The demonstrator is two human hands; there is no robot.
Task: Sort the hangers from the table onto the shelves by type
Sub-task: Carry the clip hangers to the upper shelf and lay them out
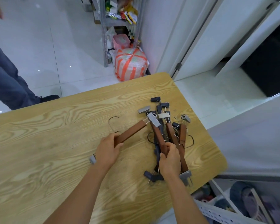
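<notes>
My left hand [107, 151] is wrapped around the near end of one brown wooden clip hanger with a wire hook and grey metal clips [130, 132], which lies apart from the rest on the pale wood-grain table [47, 143], its hook pointing away from me to the left. My right hand [169, 160] is closed over a wooden bar in the tangled pile of brown wooden and dark plastic clip hangers [166, 131] near the table's right edge. These bars look stiff and light, so a firm grip mid-bar should carry them. The trouble, I judge, is the hooks and spring clips, which snag on each other; lifting one straight up may drag its neighbours along. The varnished wood seems smooth, so I would hold the bar, not the loose clips.
</notes>
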